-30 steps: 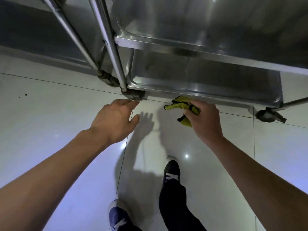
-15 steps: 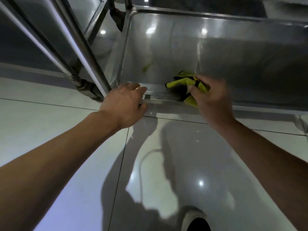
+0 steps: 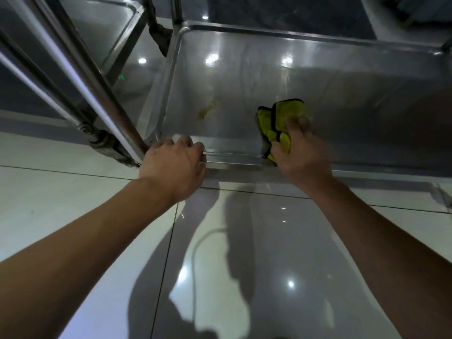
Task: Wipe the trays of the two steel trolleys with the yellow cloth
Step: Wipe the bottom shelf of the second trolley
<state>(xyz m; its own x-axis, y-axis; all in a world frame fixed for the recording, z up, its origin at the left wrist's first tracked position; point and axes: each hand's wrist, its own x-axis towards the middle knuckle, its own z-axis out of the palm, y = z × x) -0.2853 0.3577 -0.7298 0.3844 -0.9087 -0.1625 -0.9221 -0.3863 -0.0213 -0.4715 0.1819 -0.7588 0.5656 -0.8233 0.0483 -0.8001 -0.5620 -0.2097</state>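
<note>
Steel bottom tray (image 3: 244, 94): right hand (image 3: 302, 155) grips the bunched yellow cloth (image 3: 281, 123) on its floor, just beyond the fingers. Left hand (image 3: 175, 165) has fingers curled over the near rim. Risk: a yellowish smear (image 3: 208, 110), left of the cloth, could be missed.

Likely commercial kitchen/service area: steel trolleys (image 3: 102, 99) w/ trays (image 3: 318, 77), glossy tiled floor (image 3: 73, 192).

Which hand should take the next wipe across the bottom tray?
Right. The right hand already holds the yellow cloth inside the bottom tray. The left hand holds the tray's near rim beside the trolley post, with no cloth.
</note>
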